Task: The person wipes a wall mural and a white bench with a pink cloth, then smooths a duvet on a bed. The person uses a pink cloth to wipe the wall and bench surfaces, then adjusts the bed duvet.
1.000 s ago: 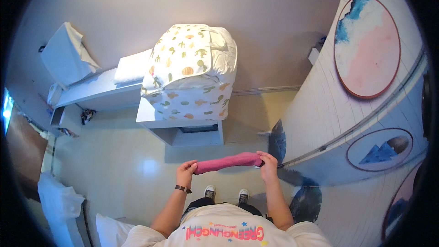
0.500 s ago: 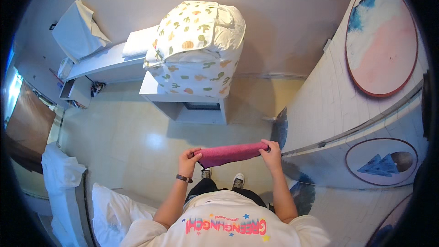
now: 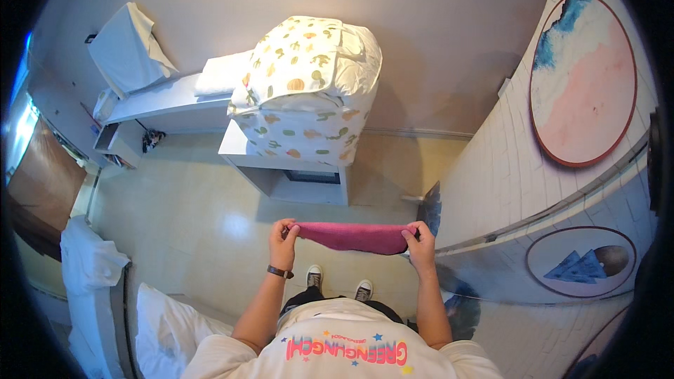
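Note:
A magenta cloth (image 3: 354, 236) with a dark lower edge is stretched between my two hands, above the floor and in front of my shoes. My left hand (image 3: 282, 234), with a dark band on its wrist, pinches the cloth's left end. At the right end, the fingers and thumb of my right hand (image 3: 420, 242) are closed on it. The cloth sags slightly in the middle, and its right end sits a little lower than its left.
Ahead stands a white cabinet (image 3: 281, 186) under a cactus-print cover (image 3: 302, 91). A white shelf (image 3: 158, 97) runs along the far wall, bearing a cloth-draped thing (image 3: 130, 49). Patterned panels with round pictures (image 3: 583, 77) close off the right. White bedding (image 3: 175, 330) lies near left.
The cloth's left end has risen and its right end has dropped slightly. My left hand has moved up and a little left. The room has shifted downward in view.

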A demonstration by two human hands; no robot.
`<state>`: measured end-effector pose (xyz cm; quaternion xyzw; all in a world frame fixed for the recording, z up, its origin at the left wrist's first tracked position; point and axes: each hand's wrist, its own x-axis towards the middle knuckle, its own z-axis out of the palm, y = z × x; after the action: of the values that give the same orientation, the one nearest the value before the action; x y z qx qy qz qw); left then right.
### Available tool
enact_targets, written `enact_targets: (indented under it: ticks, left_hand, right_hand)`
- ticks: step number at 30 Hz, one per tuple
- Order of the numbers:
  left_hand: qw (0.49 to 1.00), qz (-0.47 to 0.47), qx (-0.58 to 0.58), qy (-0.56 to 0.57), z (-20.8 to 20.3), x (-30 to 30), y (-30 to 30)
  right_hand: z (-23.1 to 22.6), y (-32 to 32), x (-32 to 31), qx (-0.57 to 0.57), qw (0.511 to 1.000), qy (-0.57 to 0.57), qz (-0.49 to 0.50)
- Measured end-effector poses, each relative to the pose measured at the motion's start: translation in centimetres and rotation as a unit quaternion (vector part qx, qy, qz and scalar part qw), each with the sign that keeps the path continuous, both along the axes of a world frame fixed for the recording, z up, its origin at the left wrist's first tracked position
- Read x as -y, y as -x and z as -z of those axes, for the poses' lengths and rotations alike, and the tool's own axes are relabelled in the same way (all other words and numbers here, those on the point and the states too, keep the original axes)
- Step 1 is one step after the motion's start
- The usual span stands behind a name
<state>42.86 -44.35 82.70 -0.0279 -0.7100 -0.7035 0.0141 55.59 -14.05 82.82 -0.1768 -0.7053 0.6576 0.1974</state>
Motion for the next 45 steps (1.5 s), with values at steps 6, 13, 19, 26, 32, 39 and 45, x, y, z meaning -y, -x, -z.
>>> enact_targets:
  ticks: [6, 13, 19, 26, 32, 39, 45]
  left_hand:
    - [0.998, -0.027, -0.01, 0.05, -1.0, 0.3, 0.6]
    - [0.978, -0.08, -0.106, 0.158, -1.6, 0.8, 1.0]
    - [0.987, -0.037, -0.079, 0.136, -1.7, 1.7, 0.8]
    - [0.996, 0.077, 0.037, 0.023, -1.4, 2.7, 0.4]
    - [0.955, 0.265, 0.127, -0.04, -2.5, 2.6, -0.3]
    - [0.819, 0.526, 0.228, -0.019, -6.9, 1.0, -1.3]
    - [0.748, 0.657, 0.001, -0.092, -6.2, -3.5, -2.7]
  right_hand:
    - [-0.7, 1.8, 2.0, -0.049, 0.996, 0.005, 0.074]
    - [-2.7, 2.5, 4.2, -0.034, 0.982, -0.13, 0.133]
    - [-1.3, 2.4, 4.8, -0.034, 0.989, -0.091, 0.115]
    - [-0.6, 2.6, 5.8, -0.025, 0.991, -0.016, 0.13]
    - [-0.2, 3.4, 6.1, -0.023, 0.979, -0.007, 0.201]
    - [-0.3, 3.9, 6.0, -0.099, 0.951, 0.068, 0.286]
    - [-2.8, 4.8, 7.4, -0.09, 0.977, 0.186, 0.058]
